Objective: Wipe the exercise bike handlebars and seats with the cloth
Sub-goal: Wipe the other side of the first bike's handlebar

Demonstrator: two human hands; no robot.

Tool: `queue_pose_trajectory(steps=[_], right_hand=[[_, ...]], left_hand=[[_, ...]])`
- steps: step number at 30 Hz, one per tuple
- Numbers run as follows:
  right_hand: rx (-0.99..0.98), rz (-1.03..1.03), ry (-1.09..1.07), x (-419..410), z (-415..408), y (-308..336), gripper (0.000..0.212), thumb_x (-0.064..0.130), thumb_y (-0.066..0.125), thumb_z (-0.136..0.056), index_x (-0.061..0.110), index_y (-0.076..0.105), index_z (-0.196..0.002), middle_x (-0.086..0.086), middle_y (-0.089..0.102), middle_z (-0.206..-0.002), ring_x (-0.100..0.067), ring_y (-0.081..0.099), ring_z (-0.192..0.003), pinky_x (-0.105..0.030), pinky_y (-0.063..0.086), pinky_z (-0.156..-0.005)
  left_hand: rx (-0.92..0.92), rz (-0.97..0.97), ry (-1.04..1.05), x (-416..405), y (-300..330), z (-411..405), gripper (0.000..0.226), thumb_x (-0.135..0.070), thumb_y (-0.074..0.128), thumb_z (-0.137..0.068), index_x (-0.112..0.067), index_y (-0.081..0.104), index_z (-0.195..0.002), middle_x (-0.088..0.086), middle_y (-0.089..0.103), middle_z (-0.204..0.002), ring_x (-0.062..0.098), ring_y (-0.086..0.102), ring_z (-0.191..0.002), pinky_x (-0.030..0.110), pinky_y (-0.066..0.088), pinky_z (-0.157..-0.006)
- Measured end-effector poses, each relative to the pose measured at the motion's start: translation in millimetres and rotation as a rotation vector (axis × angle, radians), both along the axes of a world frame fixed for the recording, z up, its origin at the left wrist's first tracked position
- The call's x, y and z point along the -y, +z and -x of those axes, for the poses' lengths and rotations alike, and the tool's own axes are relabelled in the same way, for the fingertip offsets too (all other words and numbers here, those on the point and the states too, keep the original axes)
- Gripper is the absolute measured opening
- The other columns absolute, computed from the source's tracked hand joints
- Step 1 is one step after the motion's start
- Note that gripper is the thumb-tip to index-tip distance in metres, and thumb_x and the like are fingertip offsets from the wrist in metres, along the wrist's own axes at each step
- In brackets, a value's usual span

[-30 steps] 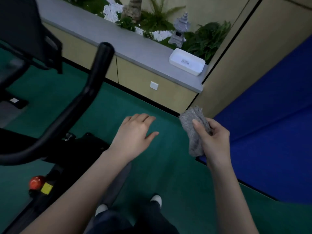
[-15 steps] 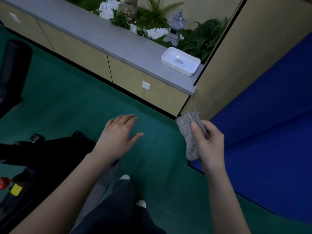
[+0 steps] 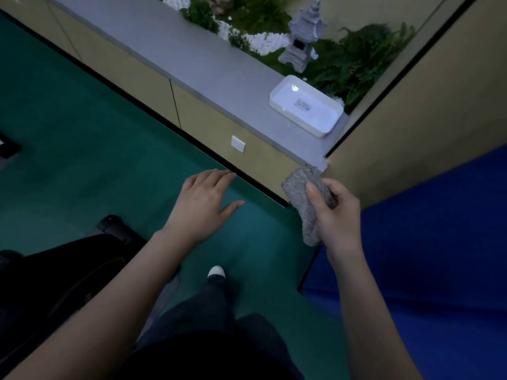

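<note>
One grey, nubbly folded cloth [image 3: 307,204] hangs in the right hand's [image 3: 336,215] curled grip; left hand [image 3: 204,204] spread, empty.

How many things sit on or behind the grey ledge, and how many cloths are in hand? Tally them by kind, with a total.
White tray: 1
Stone lantern: 1
Grey cloth, held in the right hand: 1
Total: 3

Cloth [image 3: 307,204] grey, coarse, nubbly; tray [image 3: 306,109] white glossy plastic; floor [image 3: 90,138] green, matt.
</note>
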State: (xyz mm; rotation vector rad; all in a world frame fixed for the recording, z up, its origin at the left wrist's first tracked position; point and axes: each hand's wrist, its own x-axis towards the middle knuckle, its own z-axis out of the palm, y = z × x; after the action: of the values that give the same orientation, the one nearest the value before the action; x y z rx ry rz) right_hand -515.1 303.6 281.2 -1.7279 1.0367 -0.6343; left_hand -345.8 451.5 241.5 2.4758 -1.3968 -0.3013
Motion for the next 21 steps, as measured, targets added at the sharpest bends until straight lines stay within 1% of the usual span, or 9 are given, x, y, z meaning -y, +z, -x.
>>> queue_pose_trajectory(steps=[2, 4, 6, 8, 9, 11, 14, 18, 21], right_hand=[[0.006, -0.028, 0.011, 22, -19, -2, 0.007, 0.022, 0.063, -0.092, 0.017, 0.068, -0.092, -0.001, 0.071, -0.086, -0.017, 0.068, -0.083, -0.042, 0.058, -0.077], [0.014, -0.06, 0.034, 39, -40, -2, 0.007, 0.021, 0.063, -0.093, 0.023, 0.067, -0.087, 0.0, 0.07, -0.086, -0.017, 0.068, -0.084, -0.039, 0.057, -0.077], [0.032, -0.087, 0.078, 53, -64, -2, 0.015, 0.019, 0.062, -0.093, 0.028, 0.064, -0.082, 0.004, 0.068, -0.083, -0.011, 0.066, -0.079, -0.032, 0.055, -0.072], [0.035, -0.101, 0.156, 68, -89, -3, 0.014, 0.018, 0.062, -0.093, 0.027, 0.064, -0.083, 0.004, 0.067, -0.082, -0.008, 0.065, -0.076, -0.026, 0.053, -0.067], [0.028, -0.094, 0.199, 76, -101, -6, 0.012, 0.018, 0.062, -0.093, 0.026, 0.064, -0.084, 0.003, 0.068, -0.083, -0.008, 0.065, -0.076, -0.025, 0.053, -0.067], [0.005, -0.084, 0.268, 96, -127, -12, 0.011, 0.018, 0.062, -0.093, 0.027, 0.064, -0.086, 0.004, 0.068, -0.085, -0.009, 0.065, -0.078, -0.027, 0.053, -0.069], [-0.017, -0.117, 0.366, 131, -166, -19, 0.011, 0.02, 0.062, -0.093, 0.029, 0.065, -0.086, 0.003, 0.07, -0.087, -0.013, 0.067, -0.083, -0.034, 0.057, -0.076], [-0.016, -0.112, 0.536, 189, -219, -18, 0.01, 0.021, 0.061, -0.094, 0.027, 0.065, -0.087, 0.001, 0.07, -0.089, -0.015, 0.066, -0.086, -0.038, 0.055, -0.079], [-0.021, -0.106, 0.614, 233, -262, -13, 0.009, 0.022, 0.061, -0.093, 0.027, 0.066, -0.088, -0.002, 0.069, -0.089, -0.019, 0.065, -0.088, -0.044, 0.054, -0.084]], left_hand=[[0.013, -0.007, 0.02, 16, 1, -17, 0.075, -0.063, 0.025, -0.084, -0.014, 0.049, -0.135, 0.003, 0.054, -0.135, 0.025, 0.046, -0.127, 0.041, 0.031, -0.105], [0.014, -0.01, 0.055, 26, 1, -32, 0.073, -0.062, 0.028, -0.084, -0.013, 0.05, -0.134, 0.004, 0.056, -0.132, 0.027, 0.048, -0.126, 0.042, 0.033, -0.104], [0.015, -0.016, 0.112, 32, -1, -45, 0.07, -0.061, 0.031, -0.085, -0.012, 0.053, -0.131, 0.006, 0.058, -0.13, 0.028, 0.05, -0.124, 0.043, 0.036, -0.102], [0.001, -0.034, 0.18, 36, -6, -57, 0.07, -0.061, 0.033, -0.085, -0.011, 0.054, -0.13, 0.006, 0.059, -0.129, 0.028, 0.051, -0.124, 0.044, 0.036, -0.102], [-0.011, -0.048, 0.218, 39, -10, -63, 0.07, -0.061, 0.032, -0.084, -0.011, 0.054, -0.129, 0.006, 0.058, -0.13, 0.028, 0.05, -0.124, 0.044, 0.036, -0.102], [-0.021, -0.073, 0.303, 44, -16, -73, 0.071, -0.062, 0.032, -0.084, -0.012, 0.054, -0.129, 0.006, 0.058, -0.13, 0.028, 0.05, -0.124, 0.044, 0.036, -0.102], [-0.02, -0.101, 0.439, 60, -22, -90, 0.073, -0.063, 0.029, -0.083, -0.013, 0.053, -0.13, 0.005, 0.056, -0.132, 0.028, 0.049, -0.125, 0.044, 0.035, -0.102], [-0.008, -0.089, 0.639, 96, -22, -113, 0.074, -0.064, 0.03, -0.084, -0.015, 0.048, -0.135, 0.004, 0.05, -0.14, 0.026, 0.044, -0.128, 0.042, 0.033, -0.104], [-0.013, -0.034, 0.764, 124, -14, -129, 0.066, -0.059, 0.045, -0.09, -0.015, 0.045, -0.139, 0.004, 0.043, -0.145, 0.026, 0.04, -0.132, 0.044, 0.031, -0.105]])
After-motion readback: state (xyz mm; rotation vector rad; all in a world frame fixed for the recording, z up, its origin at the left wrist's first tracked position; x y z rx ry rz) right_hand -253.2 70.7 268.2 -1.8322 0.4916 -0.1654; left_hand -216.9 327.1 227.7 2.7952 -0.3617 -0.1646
